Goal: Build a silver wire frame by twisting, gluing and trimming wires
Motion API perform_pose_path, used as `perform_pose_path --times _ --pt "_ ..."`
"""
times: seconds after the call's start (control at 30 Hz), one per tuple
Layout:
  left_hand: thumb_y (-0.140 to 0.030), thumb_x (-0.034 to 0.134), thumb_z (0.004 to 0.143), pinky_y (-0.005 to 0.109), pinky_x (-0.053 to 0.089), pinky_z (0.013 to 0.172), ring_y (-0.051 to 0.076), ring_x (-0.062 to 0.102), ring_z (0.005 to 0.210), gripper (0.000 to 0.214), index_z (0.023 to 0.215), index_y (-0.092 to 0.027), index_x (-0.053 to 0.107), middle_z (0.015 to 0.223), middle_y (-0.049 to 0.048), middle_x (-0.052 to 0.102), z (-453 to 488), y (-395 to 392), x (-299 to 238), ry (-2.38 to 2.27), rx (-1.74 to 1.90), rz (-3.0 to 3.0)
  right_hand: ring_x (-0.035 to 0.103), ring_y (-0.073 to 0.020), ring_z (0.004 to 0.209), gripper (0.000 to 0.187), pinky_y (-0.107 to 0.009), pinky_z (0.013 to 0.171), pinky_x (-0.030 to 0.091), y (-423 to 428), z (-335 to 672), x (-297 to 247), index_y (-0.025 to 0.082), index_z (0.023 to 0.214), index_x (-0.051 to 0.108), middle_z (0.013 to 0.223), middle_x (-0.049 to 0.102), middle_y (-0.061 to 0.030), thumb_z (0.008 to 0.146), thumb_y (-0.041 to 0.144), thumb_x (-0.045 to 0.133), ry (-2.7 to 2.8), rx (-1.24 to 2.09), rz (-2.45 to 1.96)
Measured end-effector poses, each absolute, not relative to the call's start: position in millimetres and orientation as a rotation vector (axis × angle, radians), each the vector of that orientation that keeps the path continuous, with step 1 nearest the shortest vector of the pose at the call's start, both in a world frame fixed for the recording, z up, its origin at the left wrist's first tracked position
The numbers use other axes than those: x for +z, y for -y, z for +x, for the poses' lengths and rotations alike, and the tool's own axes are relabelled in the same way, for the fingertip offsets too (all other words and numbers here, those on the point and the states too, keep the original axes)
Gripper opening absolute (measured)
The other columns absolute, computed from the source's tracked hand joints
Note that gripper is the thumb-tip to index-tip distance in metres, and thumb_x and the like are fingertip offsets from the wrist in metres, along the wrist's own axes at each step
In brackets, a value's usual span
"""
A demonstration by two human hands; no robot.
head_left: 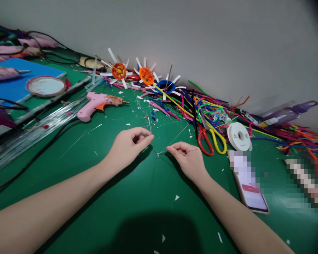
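My left hand [129, 143] rests on the green table [137, 197] with thumb and fingers pinched together at their tips. My right hand [187, 157] lies a short way to its right, fingers closed on a thin clear strand [172, 141] that runs from between the hands up toward the pile of pipe cleaners. A small knot or bead of the strand sits between the two hands. What the left fingers pinch is too fine to make out.
A pink glue gun [96, 104] lies behind my left hand. Scissors [210, 137], a white ribbon roll [238, 135], a phone [250, 183], coloured pipe cleaners [201, 106] and paper-petalled flowers [145, 76] crowd the right and back. Clear sticks [29, 135] lie left.
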State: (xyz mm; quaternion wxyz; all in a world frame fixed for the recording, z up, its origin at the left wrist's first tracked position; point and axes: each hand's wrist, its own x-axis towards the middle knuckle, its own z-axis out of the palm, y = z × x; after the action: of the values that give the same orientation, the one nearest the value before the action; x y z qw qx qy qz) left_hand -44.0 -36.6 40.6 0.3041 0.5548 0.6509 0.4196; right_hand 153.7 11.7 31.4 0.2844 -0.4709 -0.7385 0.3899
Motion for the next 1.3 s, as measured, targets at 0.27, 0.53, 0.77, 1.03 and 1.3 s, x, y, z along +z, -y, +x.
perform_pose_path --times 0.27,0.53,0.77,1.03,1.3 --pt "-0.041 0.057 0.080 0.023 0.033 0.050 0.010 0.044 0.052 0.025 0.082 -0.017 0.065 0.056 -0.0029 0.052 -44.1 37.1 40.8 -1.716 1.118 1.460 0.031 -0.0082 0.047 0.024 -0.023 0.048 0.027 -12.1 154.4 30.1 0.017 0.072 0.066 0.049 0.041 0.0048 0.079 0.039 0.061 1.994 1.024 -1.244" --pt "-0.040 0.056 0.080 0.022 0.033 0.048 0.010 0.043 0.050 0.025 0.080 -0.017 0.066 0.054 -0.0033 0.051 -43.5 36.5 41.7 -1.729 1.122 1.475 0.026 -0.0075 0.048 0.025 -0.023 0.048 0.025 -13.4 154.9 29.5 0.017 0.071 0.064 0.049 0.031 0.0069 0.080 0.039 0.060 1.992 1.016 -1.244" --pt "-0.039 0.056 0.080 0.022 0.033 0.049 0.009 0.043 0.051 0.023 0.081 -0.017 0.065 0.055 -0.0034 0.051 -43.3 36.1 41.3 -1.723 1.117 1.461 0.026 -0.0073 0.047 0.024 -0.023 0.046 0.023 -13.5 155.4 29.7 0.016 0.073 0.068 0.048 0.036 0.0057 0.077 0.040 0.064 1.932 1.097 -1.234" --pt "-0.039 0.057 0.080 0.022 0.032 0.049 0.009 0.043 0.051 0.024 0.081 -0.017 0.065 0.055 -0.0033 0.051 -44.3 36.0 38.8 -1.710 1.125 1.470 0.032 -0.0079 0.049 0.025 -0.023 0.047 0.026 -13.0 155.5 29.1 0.016 0.074 0.068 0.050 0.043 0.0040 0.079 0.040 0.062 2.000 1.081 -1.236" --pt "-0.039 0.056 0.080 0.022 0.032 0.048 0.010 0.043 0.050 0.024 0.081 -0.017 0.065 0.055 -0.0031 0.052 -43.9 36.4 41.5 -1.729 1.113 1.479 0.028 -0.0075 0.047 0.024 -0.023 0.047 0.024 -13.9 155.7 30.2 0.016 0.074 0.065 0.049 0.034 0.0064 0.081 0.039 0.059 2.021 1.054 -1.237"
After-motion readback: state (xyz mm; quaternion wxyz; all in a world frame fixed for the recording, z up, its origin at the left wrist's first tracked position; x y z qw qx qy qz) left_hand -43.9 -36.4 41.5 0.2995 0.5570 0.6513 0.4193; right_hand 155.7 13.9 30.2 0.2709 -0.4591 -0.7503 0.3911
